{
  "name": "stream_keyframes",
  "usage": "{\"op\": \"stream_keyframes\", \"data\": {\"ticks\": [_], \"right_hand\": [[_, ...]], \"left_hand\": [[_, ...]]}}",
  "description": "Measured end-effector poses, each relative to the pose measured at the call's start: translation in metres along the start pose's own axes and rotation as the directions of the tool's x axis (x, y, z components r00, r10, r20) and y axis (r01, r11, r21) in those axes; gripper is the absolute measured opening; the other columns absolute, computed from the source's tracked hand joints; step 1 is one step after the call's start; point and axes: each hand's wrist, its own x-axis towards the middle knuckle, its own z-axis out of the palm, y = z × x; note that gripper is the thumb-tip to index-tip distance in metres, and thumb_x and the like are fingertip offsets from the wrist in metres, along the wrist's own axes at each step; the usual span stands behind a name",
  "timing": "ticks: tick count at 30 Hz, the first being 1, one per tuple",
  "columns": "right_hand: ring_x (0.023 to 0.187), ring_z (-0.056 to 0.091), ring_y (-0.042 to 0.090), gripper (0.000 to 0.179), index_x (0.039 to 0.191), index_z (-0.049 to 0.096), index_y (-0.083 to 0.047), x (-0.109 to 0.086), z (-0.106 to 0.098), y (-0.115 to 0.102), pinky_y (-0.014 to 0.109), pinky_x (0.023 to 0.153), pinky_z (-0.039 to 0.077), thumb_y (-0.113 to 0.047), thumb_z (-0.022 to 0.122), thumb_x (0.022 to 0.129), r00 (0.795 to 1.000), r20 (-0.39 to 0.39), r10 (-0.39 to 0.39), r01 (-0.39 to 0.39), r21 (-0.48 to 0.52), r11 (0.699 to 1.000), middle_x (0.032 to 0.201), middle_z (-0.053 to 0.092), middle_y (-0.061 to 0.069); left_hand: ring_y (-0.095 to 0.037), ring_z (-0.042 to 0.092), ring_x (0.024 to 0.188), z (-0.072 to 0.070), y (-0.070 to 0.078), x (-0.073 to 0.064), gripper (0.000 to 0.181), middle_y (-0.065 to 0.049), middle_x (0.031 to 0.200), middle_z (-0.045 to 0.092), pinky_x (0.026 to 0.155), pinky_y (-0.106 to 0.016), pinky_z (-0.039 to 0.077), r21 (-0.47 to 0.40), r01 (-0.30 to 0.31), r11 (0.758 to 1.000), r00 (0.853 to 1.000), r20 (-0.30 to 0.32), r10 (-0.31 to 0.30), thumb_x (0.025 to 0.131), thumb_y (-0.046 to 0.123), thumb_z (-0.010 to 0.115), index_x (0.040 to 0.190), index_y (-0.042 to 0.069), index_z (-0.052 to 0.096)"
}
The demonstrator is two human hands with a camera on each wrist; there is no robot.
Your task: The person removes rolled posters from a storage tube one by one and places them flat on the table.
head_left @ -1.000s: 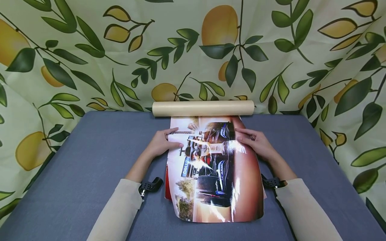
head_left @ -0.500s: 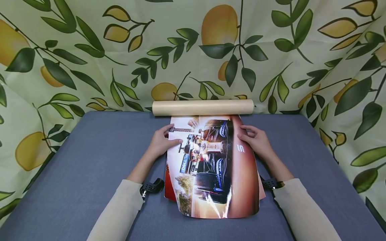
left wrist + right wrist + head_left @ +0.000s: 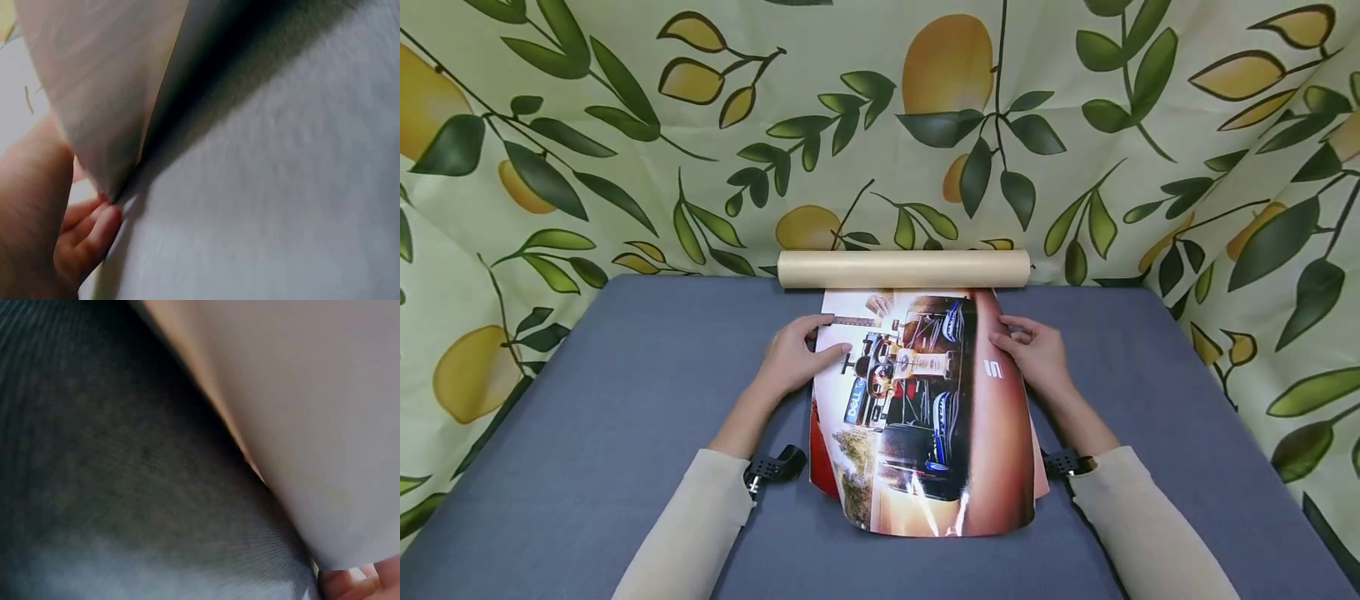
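A glossy poster with a racing car printed on it lies sideways in the middle of the head view, its near end bowed up off the table. My left hand pinches its left edge, thumb on top. At the opposite edge, my right hand holds it the same way. Under the poster another sheet shows a red strip at left and a pinkish corner at right. Both wrist views see the pale underside of the sheet, in the left one and the right one, with fingertips at its edge.
A cream-coloured roll or tube lies across the back of the blue-grey table, just beyond the poster's far end. Behind it hangs a cloth patterned with fruit and leaves.
The poster's near end has drawn back from the front and shifted a little to the left. My right hand moved slightly along with it, and the glare on the print has changed place.
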Motion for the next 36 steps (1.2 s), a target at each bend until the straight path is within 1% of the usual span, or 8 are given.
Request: {"op": "stream_keyframes", "data": {"ticks": [3,6,9,11,16,21,29,36], "right_hand": [[0.060,0.059,-0.006,0.041,0.131,0.066,-0.002,-0.001,0.002,-0.001,0.017,0.055,0.048,-0.021,0.072,0.094,1.000,-0.014,0.010,-0.009,0.036,0.999,0.070,0.071,-0.010],[0.074,0.064,-0.007,0.044,0.134,0.064,-0.004,-0.004,0.000,-0.002,0.013,0.062,0.049,-0.025,0.069,0.096,1.000,-0.004,0.005,-0.005,0.015,1.000,0.098,0.079,0.009],[0.096,0.067,0.000,0.055,0.144,0.055,-0.005,-0.016,-0.008,-0.003,0.009,0.072,0.049,-0.032,0.068,0.097,0.999,0.052,-0.005,0.006,-0.034,0.999,0.132,0.067,0.022],[0.104,0.067,0.003,0.063,0.149,0.048,-0.007,-0.024,-0.016,-0.004,0.007,0.076,0.048,-0.035,0.067,0.097,0.995,0.095,-0.010,0.016,-0.059,0.998,0.141,0.060,0.022],[0.085,0.065,-0.008,0.068,0.150,0.045,-0.004,-0.042,-0.032,-0.002,0.010,0.074,0.049,-0.035,0.070,0.095,0.987,0.154,-0.049,0.066,-0.109,0.992,0.122,0.068,0.022],[0.073,0.064,-0.005,0.061,0.144,0.051,-0.002,-0.052,-0.040,0.002,0.017,0.068,0.048,-0.027,0.073,0.094,0.979,0.189,-0.074,0.103,-0.145,0.984,0.091,0.076,0.005],[0.071,0.065,-0.004,0.055,0.140,0.055,-0.002,-0.052,-0.038,0.008,0.017,0.065,0.047,-0.023,0.073,0.094,0.974,0.191,-0.123,0.151,-0.139,0.979,0.092,0.077,0.012],[0.065,0.062,-0.004,0.049,0.136,0.059,-0.002,-0.048,-0.034,0.010,0.018,0.059,0.044,-0.024,0.073,0.094,0.988,0.114,-0.102,0.118,-0.141,0.983,0.092,0.078,0.016]], "left_hand": [[-0.042,0.044,0.143,-0.007,-0.003,-0.010,0.069,-0.016,0.162,0.038,0.116,-0.061,0.036,-0.030,-0.053,0.998,0.993,0.105,0.056,0.088,0.046,0.073,0.147,0.016,0.054],[-0.045,0.040,0.145,-0.014,-0.005,-0.025,0.073,-0.020,0.169,0.018,0.118,-0.065,0.029,-0.091,-0.061,0.994,0.980,0.184,0.077,0.089,0.043,0.074,0.152,0.016,0.048],[-0.043,0.046,0.141,-0.018,-0.003,-0.041,0.076,-0.019,0.170,0.011,0.118,-0.062,0.033,-0.147,-0.042,0.988,0.972,0.223,0.074,0.089,0.040,0.075,0.154,0.017,0.043],[-0.041,0.047,0.141,-0.019,-0.002,-0.049,0.077,-0.019,0.168,0.019,0.118,-0.058,0.036,-0.163,-0.053,0.985,0.973,0.215,0.088,0.089,0.037,0.076,0.155,0.015,0.042],[-0.026,0.065,0.100,-0.019,0.003,-0.062,0.071,-0.015,0.126,0.065,0.088,-0.040,0.054,-0.089,-0.040,0.995,0.991,0.120,0.051,0.084,0.029,0.082,0.144,0.007,0.053],[-0.010,0.060,0.067,-0.018,0.005,-0.064,0.050,-0.004,0.083,0.071,0.065,-0.026,0.049,-0.063,0.036,0.997,0.996,0.088,-0.030,0.082,0.025,0.083,0.123,0.002,0.065],[-0.010,0.065,0.067,-0.016,0.006,-0.054,0.037,-0.005,0.077,0.076,0.071,-0.032,0.051,-0.050,0.149,0.987,0.989,0.026,-0.148,0.083,0.025,0.083,0.109,0.001,0.073],[-0.012,0.055,0.060,-0.013,0.008,-0.044,0.024,-0.002,0.072,0.071,0.061,-0.029,0.043,0.014,0.169,0.986,0.985,-0.038,-0.168,0.087,0.032,0.080,0.086,0.009,0.073]]}}
